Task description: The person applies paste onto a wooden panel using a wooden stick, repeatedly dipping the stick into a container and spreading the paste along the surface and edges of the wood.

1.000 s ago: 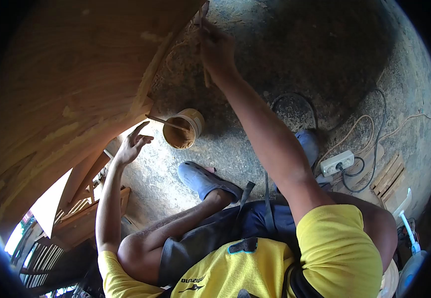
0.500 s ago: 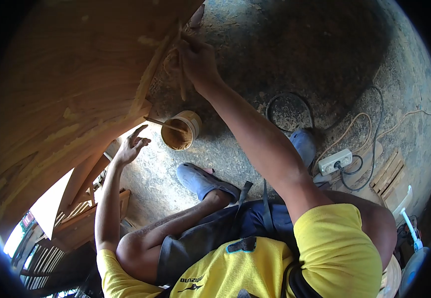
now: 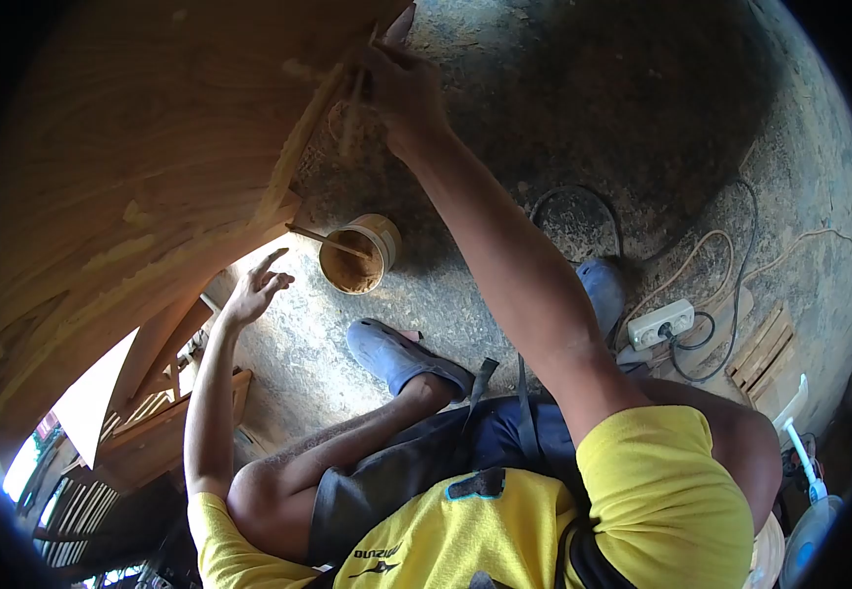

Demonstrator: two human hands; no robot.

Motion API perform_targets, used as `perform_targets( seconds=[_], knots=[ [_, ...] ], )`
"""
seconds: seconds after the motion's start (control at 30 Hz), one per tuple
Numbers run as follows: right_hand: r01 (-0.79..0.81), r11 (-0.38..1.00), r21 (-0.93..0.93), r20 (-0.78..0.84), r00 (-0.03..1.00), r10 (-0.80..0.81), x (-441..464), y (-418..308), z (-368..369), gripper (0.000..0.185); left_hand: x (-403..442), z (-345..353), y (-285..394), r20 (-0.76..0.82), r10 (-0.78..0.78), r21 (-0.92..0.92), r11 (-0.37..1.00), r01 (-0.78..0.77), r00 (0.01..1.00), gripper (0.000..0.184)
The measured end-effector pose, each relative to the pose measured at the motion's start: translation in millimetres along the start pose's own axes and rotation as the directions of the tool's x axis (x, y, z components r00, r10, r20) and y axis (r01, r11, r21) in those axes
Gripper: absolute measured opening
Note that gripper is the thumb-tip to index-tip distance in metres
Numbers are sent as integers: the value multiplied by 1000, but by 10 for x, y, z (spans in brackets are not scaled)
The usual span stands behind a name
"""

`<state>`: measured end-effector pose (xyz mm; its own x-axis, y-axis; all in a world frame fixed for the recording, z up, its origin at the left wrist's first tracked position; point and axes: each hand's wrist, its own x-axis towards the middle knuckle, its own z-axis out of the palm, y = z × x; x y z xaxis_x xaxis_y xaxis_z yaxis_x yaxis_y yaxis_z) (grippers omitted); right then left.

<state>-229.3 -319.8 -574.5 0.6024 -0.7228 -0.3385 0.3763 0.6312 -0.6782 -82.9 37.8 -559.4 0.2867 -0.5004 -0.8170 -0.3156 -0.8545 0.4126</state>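
A large curved wooden panel point(image 3: 151, 128) with pale filler streaks along its edge fills the upper left. My right hand point(image 3: 401, 93) is closed on a thin wooden stick point(image 3: 352, 123) at the panel's edge; the stick is blurred and partly hidden by the fingers. My left hand point(image 3: 257, 290), its fingers apart, holds nothing below the panel, left of a small tub point(image 3: 382, 240). Brown paste point(image 3: 352, 270) lies inside the tub, and another stick point(image 3: 328, 240) rests across its rim.
A white power strip point(image 3: 661, 324) with a plugged-in black cable point(image 3: 740, 294) lies on the floor at the right. Wood pieces point(image 3: 765, 353) are beside it. A blue-and-white fan point(image 3: 811, 491) stands at the lower right. Wooden parts point(image 3: 165, 427) are at the lower left.
My right hand has moved left to the panel's edge with the stick, then slightly up. My left hand has barely shifted and stays open. The tub is in the same place.
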Motion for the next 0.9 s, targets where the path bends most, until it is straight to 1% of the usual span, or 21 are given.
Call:
perform_targets(
  seconds=[0.07,0.13,0.2,0.23,0.3,0.37,0.43,0.53,0.6,0.73,0.8,0.83,0.9],
  knots=[
    [11,1000,6,-4,1000,-11,-20,91,78,26,11,-1,-25,6,1,3,1000,-1,1000,57],
    [25,1000,12,-9,1000,-25,-127,22,107,26,26,11,-45,13,5,7,1000,-5,1000,57],
    [-70,997,-15,-22,997,70,-244,-59,50,27,16,2,-65,9,-15,13,1000,15,1000,56],
    [-74,997,-14,-19,997,74,-168,36,46,27,15,-1,-75,7,-19,11,1000,19,1000,56],
    [50,998,-32,-16,999,-50,-30,210,65,28,11,-9,-88,8,-1,-17,1000,1,1000,56],
    [41,999,-29,-15,999,-42,-21,255,43,28,-2,3,-74,9,5,-26,1000,-5,1000,56],
    [40,999,-30,-1,999,-40,-38,155,47,28,-19,-3,-79,5,-6,20,1000,6,1000,55],
    [11,999,-50,-40,999,-13,-44,-16,-109,26,-30,-12,-152,8,-4,15,1000,4,1000,55],
    [28,993,-115,-16,999,-30,83,-51,-110,27,-49,-6,-161,6,-22,10,1000,22,1000,55],
    [44,994,-105,-22,999,-47,-16,-27,17,26,-31,-4,-137,11,-22,23,999,22,1000,55],
    [-48,998,-43,-6,999,47,-180,-60,-6,26,-21,-43,-107,18,-30,45,999,29,999,55],
    [-46,998,-41,-6,999,46,-168,-42,-2,26,-3,-54,-99,11,-25,52,998,24,1000,55],
    [33,998,-52,1,999,-33,-146,59,-10,26,-12,-39,-107,11,-26,58,998,25,1000,56]
  ],
)
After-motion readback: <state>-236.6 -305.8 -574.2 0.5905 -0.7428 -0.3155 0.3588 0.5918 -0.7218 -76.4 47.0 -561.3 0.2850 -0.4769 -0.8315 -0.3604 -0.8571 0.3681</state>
